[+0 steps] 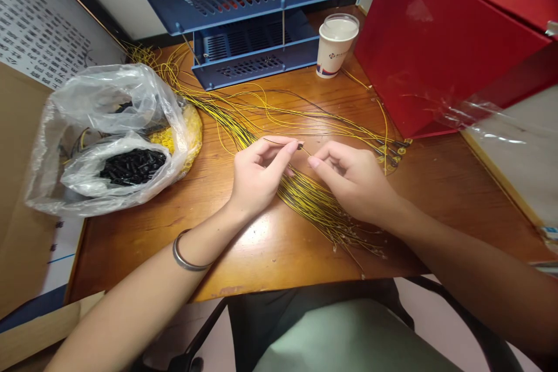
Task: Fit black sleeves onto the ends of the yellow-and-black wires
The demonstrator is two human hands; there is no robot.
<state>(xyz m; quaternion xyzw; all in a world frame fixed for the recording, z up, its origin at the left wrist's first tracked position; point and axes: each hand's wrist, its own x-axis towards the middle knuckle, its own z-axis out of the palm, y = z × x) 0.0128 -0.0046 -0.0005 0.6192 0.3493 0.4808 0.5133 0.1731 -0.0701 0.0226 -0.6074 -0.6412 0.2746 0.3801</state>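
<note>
The left hand's (260, 174) grip pinches a small black piece (300, 146); the right hand's (355, 177) grip pinches the thin wire (306, 151) that seems to run from it, just above the bundle (305, 200) on the worktop (457, 197). A slack pinch could drop the piece among the strands, a hard tug could kink the wire, and the right forearm (457, 250) might snag the bundle's nearby ends

1. A blue slotted rack (270, 9) stands at the far edge of the table (235, 270).
2. A white paper cup (335, 49) sits just beside its right end.
3. A red box (422, 46) fills the table's far right corner.
4. Brown cardboard (20, 186) stands beyond the left edge.
5. A printed sheet (47, 23) rises past the far left corner.
</note>
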